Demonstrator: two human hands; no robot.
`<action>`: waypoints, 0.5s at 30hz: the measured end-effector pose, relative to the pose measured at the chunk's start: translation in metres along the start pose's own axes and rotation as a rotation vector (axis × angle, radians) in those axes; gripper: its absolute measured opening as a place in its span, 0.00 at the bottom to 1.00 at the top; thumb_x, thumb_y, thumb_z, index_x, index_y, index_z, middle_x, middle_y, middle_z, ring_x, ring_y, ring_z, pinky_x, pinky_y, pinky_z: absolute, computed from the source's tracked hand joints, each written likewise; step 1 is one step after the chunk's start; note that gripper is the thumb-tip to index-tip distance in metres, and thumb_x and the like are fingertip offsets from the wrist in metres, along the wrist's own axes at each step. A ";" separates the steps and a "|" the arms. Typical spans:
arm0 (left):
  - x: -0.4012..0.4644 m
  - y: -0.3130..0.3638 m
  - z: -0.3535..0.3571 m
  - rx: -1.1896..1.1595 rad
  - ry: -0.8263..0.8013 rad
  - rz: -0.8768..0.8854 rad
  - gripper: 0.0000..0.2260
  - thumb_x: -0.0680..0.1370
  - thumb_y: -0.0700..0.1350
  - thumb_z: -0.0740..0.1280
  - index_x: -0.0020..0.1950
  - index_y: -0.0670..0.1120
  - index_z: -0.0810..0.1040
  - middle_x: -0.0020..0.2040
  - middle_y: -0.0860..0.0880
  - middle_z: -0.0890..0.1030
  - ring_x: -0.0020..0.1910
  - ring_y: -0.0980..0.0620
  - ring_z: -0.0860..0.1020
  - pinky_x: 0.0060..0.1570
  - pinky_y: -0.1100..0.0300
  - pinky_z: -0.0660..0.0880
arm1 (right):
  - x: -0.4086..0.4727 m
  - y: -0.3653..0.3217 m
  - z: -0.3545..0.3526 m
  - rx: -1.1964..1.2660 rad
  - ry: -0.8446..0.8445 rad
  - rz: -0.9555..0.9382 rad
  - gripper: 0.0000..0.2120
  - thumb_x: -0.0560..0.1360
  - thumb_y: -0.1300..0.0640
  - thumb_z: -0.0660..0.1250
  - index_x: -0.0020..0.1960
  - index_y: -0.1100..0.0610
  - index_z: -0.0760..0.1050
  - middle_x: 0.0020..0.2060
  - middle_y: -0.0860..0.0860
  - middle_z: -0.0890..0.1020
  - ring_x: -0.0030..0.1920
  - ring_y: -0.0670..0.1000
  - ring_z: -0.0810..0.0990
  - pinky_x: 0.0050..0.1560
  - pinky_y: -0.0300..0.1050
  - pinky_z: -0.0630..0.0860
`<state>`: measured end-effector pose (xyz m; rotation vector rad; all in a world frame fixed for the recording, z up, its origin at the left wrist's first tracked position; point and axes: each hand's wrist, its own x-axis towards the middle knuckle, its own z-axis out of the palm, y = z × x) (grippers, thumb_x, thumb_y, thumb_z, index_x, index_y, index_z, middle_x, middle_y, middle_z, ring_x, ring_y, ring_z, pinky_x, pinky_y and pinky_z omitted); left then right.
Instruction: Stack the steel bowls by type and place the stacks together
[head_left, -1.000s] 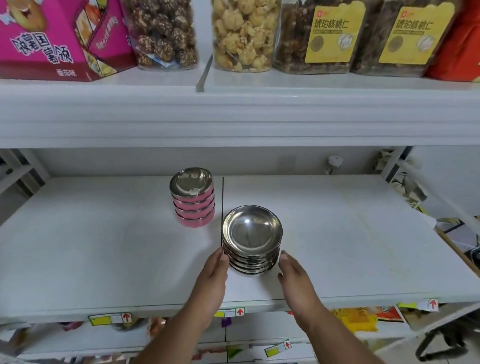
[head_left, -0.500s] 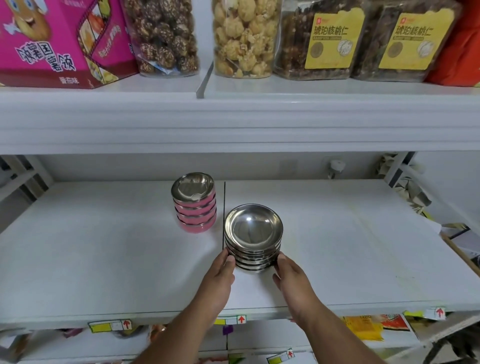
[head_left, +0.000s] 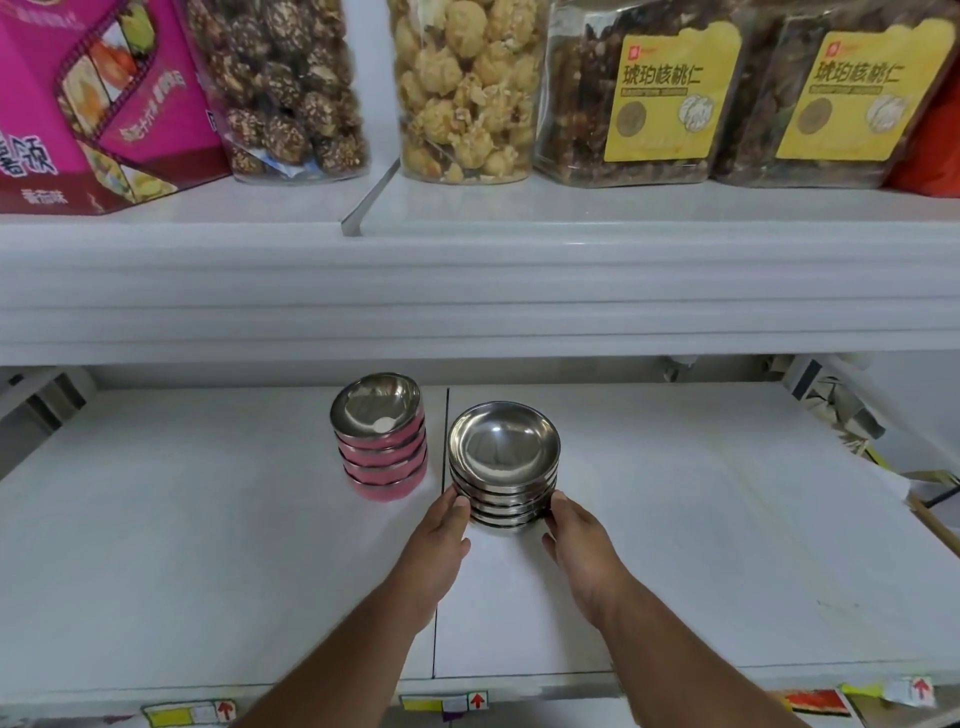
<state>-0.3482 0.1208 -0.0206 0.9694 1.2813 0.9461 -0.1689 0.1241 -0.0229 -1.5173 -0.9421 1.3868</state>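
A stack of several plain steel bowls (head_left: 504, 457) stands on the white shelf (head_left: 208, 545), just right of the shelf seam. My left hand (head_left: 441, 540) presses its fingertips against the stack's left side, and my right hand (head_left: 576, 545) presses against its right side, so both hands clasp the stack. A stack of several pink-sided steel bowls (head_left: 382, 441) stands a small gap to the left and slightly farther back, untouched.
The upper shelf (head_left: 467, 280) overhangs close above the bowls and carries snack jars (head_left: 467, 88) and a pink box (head_left: 88, 104). The white shelf extends to both sides. Price tags (head_left: 447, 701) line its front edge. Clutter sits at the far right (head_left: 841, 415).
Both hands have pushed the plain steel stack farther back on the shelf, closer to the pink-sided stack. The pink-sided stack has stayed in place.
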 end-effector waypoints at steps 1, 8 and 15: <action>0.005 0.001 0.000 -0.006 0.004 0.002 0.25 0.84 0.54 0.58 0.81 0.54 0.59 0.78 0.55 0.66 0.71 0.56 0.68 0.76 0.50 0.63 | 0.005 -0.002 0.000 0.002 -0.001 -0.008 0.16 0.84 0.48 0.53 0.50 0.41 0.80 0.55 0.40 0.81 0.60 0.45 0.76 0.73 0.52 0.69; 0.028 0.010 0.000 0.008 0.006 0.016 0.24 0.84 0.50 0.58 0.81 0.54 0.60 0.75 0.55 0.68 0.71 0.56 0.68 0.74 0.52 0.65 | 0.030 -0.014 0.002 -0.008 -0.020 -0.009 0.17 0.84 0.49 0.54 0.49 0.47 0.81 0.56 0.44 0.82 0.58 0.46 0.77 0.72 0.52 0.70; 0.033 0.008 -0.005 0.162 0.005 0.040 0.25 0.82 0.55 0.58 0.80 0.56 0.60 0.76 0.55 0.67 0.72 0.53 0.68 0.75 0.46 0.64 | 0.033 -0.016 0.000 -0.031 -0.005 0.026 0.13 0.84 0.47 0.54 0.51 0.44 0.77 0.58 0.46 0.78 0.61 0.49 0.73 0.73 0.52 0.68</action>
